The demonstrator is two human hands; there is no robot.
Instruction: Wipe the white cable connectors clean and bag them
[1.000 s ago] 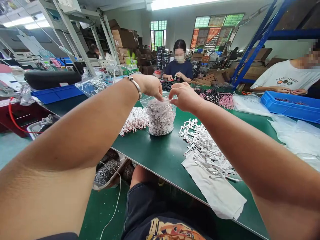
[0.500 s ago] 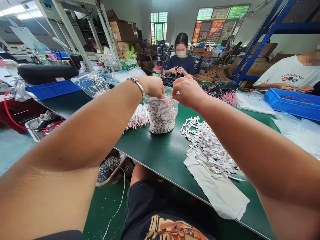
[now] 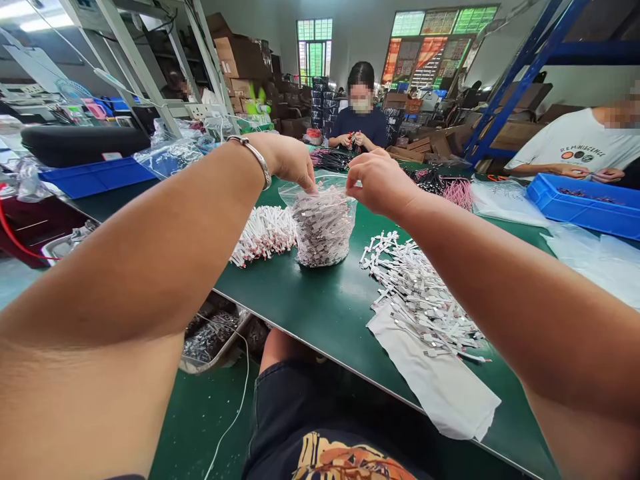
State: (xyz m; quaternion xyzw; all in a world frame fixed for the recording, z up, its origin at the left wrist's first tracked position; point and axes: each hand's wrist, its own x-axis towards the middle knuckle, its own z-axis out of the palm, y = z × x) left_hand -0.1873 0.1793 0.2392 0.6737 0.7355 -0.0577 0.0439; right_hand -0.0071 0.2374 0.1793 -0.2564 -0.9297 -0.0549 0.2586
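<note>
A clear plastic bag [image 3: 323, 230] packed with small white cable-like pieces stands upright on the green table [image 3: 290, 300]. My left hand [image 3: 293, 161], with a bracelet at its wrist, has its fingers closed at the left part of the bag's mouth. At the right edge of that mouth, my right hand [image 3: 377, 179] pinches the plastic between thumb and fingers. Left of the bag lies a pile of white cables with reddish ends [image 3: 265, 233]. A loose heap of short white cables [image 3: 420, 290] spreads to the right, partly over a pale flat bag [image 3: 435, 373].
Across the table a masked person [image 3: 359, 123] handles dark cables. Another person in a white shirt [image 3: 570, 150] sits at the right, behind a blue tray [image 3: 585, 203]. Black and pink cable bundles [image 3: 450, 190] lie farther back. A blue bin [image 3: 100, 177] stands at left.
My left hand has moved left along the bag's mouth, and the plastic there now spreads wider to the left. More of the left cable pile shows. My right hand has hardly moved.
</note>
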